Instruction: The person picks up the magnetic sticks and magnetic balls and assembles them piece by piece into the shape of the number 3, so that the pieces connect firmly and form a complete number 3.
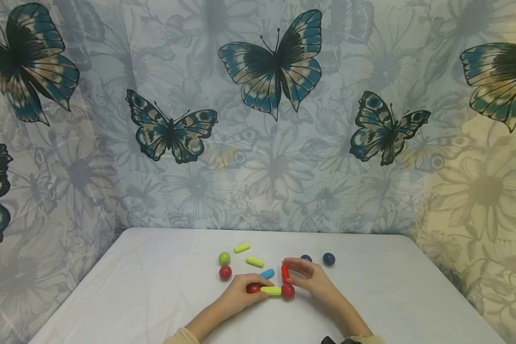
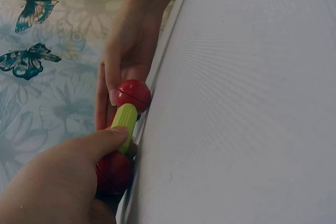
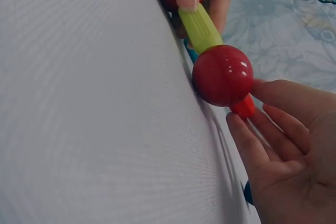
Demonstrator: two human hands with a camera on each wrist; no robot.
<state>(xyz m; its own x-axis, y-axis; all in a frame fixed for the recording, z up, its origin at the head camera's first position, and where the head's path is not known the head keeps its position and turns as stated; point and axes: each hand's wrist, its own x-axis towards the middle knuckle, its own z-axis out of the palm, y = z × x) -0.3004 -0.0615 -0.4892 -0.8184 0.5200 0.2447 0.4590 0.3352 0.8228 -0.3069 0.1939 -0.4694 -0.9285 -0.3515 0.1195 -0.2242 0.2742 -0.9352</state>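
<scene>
My left hand (image 1: 242, 292) pinches a yellow-green ribbed stick (image 1: 272, 290) near its left end, around the red ball (image 1: 253, 288) joined there. A second red ball (image 3: 223, 75) sits at the stick's other end. From that ball a red stick (image 1: 285, 273) extends away toward the back, and my right hand (image 1: 314, 281) holds it between thumb and fingers. In the right wrist view, the ball largely covers the red stick. Just behind my left fingers lies a blue stick (image 1: 267, 274), its near end hidden by the hand.
Two loose yellow-green sticks, one farther back (image 1: 242, 248) and one nearer (image 1: 255, 262), lie beyond the hands. Left of them are a green ball (image 1: 224, 258) and a red ball (image 1: 225, 273). Two dark blue balls (image 1: 328, 259) rest behind my right hand on the white table (image 1: 155, 267).
</scene>
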